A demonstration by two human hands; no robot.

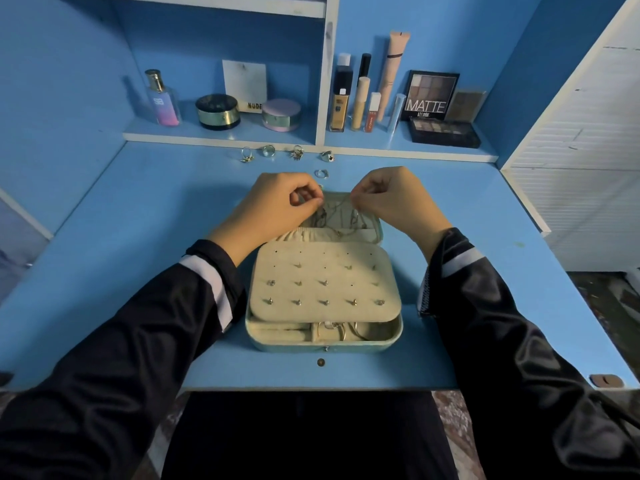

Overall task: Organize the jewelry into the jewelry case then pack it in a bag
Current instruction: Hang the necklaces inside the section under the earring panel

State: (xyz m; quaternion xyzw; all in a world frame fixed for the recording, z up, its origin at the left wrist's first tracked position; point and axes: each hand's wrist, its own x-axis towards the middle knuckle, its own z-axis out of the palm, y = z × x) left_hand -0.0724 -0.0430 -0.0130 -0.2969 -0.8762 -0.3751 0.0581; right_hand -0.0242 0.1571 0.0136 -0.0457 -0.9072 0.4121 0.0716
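Note:
An open pale-green jewelry case [323,344] lies in the middle of the blue desk, its lid [375,225] propped up at the far side. A cream earring panel [325,284] studded with several earrings covers most of the base. Rings and hoops show in the front compartments [341,330]. My left hand [277,206] and my right hand [391,199] each pinch an end of a thin gold necklace chain [341,204], held over the lid's inside. Several rings [272,152] lie loose on the desk behind the case, one [321,173] nearer my hands.
A low shelf behind the desk holds a perfume bottle [162,98], compacts [217,111], makeup tubes [360,98] and eyeshadow palettes [431,95]. A white slatted panel [581,168] stands at the right. A small round knob [321,362] sits near the desk's front edge.

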